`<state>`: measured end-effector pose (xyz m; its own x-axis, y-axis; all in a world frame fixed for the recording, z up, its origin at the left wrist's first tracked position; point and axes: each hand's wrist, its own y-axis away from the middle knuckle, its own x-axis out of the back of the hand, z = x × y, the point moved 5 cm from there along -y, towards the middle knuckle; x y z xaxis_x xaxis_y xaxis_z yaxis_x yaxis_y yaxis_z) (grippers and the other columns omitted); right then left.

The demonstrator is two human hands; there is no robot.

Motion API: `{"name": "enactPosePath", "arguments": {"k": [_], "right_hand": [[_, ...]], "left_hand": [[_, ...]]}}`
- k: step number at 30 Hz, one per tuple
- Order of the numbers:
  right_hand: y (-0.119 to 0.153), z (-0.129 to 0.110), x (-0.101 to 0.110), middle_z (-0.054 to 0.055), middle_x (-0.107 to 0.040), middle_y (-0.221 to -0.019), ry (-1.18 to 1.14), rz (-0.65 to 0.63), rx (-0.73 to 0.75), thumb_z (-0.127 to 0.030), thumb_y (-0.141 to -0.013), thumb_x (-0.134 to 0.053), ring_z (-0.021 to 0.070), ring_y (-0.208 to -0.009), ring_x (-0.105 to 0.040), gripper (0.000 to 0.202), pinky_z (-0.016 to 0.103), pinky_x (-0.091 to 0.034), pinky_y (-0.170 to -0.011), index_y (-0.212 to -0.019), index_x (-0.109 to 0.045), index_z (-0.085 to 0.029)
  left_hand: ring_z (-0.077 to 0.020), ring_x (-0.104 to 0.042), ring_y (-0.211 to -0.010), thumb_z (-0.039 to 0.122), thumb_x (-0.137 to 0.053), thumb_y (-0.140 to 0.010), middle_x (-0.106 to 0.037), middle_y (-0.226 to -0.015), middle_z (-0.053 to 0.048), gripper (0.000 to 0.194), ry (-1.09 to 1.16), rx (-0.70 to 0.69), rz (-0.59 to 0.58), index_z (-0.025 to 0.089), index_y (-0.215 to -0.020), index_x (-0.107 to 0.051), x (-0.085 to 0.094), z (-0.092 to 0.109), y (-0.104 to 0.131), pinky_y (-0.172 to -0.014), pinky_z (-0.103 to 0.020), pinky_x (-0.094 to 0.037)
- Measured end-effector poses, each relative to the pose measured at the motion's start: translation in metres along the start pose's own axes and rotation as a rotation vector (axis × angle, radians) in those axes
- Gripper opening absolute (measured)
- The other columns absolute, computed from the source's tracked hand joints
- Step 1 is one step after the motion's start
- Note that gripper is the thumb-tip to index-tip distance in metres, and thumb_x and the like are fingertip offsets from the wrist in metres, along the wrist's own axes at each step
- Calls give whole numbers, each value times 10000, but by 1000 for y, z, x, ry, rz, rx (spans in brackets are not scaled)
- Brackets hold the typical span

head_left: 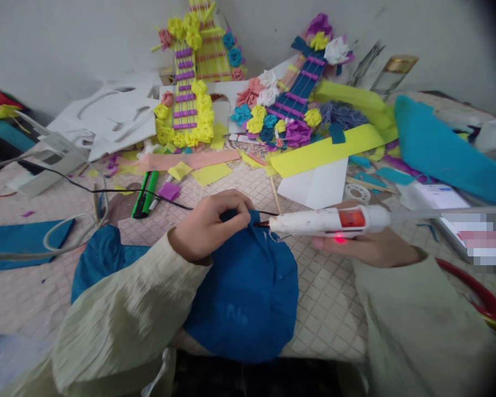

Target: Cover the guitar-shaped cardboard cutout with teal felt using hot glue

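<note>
My left hand [215, 220] pinches the upper edge of a blue paper-covered piece [243, 298] with a rounded body, lying at the table's front edge. In my right hand [367, 245] is a white glue gun [314, 220], held level with a red light glowing on its underside. Its dark nozzle points left and meets the blue edge close to my left fingertips; I cannot tell whether it touches. A clear glue stick [442, 211] sticks out of the gun's back. Under my left forearm, more crumpled blue paper [99, 259] shows.
Behind stand flower-trimmed paper instruments, one yellow [184, 94] and one blue [293, 91]. A green cutter [145, 193] and a black cord [107, 191] lie left of centre. Red-handled scissors [475, 289] and a phone [450, 209] are at right. Crepe scraps and a yellow strip [326, 149] cover the back.
</note>
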<state>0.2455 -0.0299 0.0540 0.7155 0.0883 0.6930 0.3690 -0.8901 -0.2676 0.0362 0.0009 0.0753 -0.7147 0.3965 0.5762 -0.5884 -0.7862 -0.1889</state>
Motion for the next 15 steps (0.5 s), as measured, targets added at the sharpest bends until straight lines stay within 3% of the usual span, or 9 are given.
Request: {"name": "enactPosePath", "arguments": {"k": [7, 11, 15], "right_hand": [[-4, -4, 3, 59, -645, -691, 4, -102, -41, -446, -651, -622, 248, -660, -617, 274, 365, -500, -600, -659, -658, -175], [0, 0, 3, 44, -624, -677, 26, -116, -37, -471, -666, -602, 238, -648, -610, 285, 360, -496, -600, -643, -649, -191], [7, 4, 5, 42, -644, -736, 54, -84, -21, -489, -672, -600, 233, -682, -617, 296, 338, -495, -584, -751, -669, -212]], "left_hand": [[-136, -557, -800, 152, -486, -762, -596, -855, -40, 159, -3, -10, 16, 141, -615, -544, 1, 2, 0, -777, -278, -423], [-138, -556, -791, 162, -490, -758, -593, -845, -48, 163, 3, -15, 24, 140, -605, -542, 2, 4, 0, -777, -279, -430], [-143, -556, -793, 163, -490, -754, -591, -839, -50, 160, -4, -10, 33, 143, -603, -540, 3, 4, 0, -778, -284, -434]]}}
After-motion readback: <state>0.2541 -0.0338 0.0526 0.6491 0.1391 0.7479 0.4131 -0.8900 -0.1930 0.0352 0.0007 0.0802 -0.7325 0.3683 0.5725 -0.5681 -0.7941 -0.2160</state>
